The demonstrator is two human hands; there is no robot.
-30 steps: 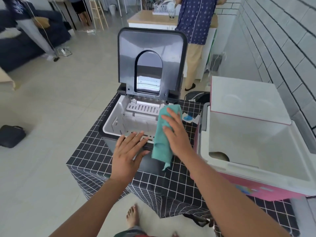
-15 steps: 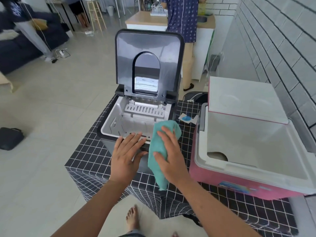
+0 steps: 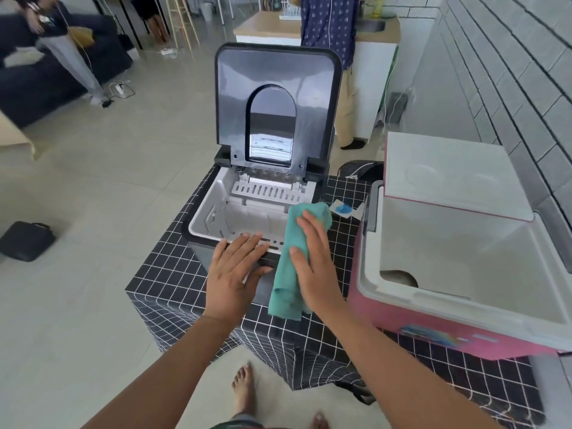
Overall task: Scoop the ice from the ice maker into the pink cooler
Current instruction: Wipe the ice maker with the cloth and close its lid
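Surface (image 3: 173, 274) w/ black cloth, white grid lines, is carrying 2 big items: the ice maker (image 3: 223, 243) is sitting at its left-centre, lid up; the pink cooler (image 3: 433, 329) is sitting just beside it on the right, lid open. Btwn them at the back, a small white-and-blue packet (image 3: 343, 209) is lying flat on the cloth.
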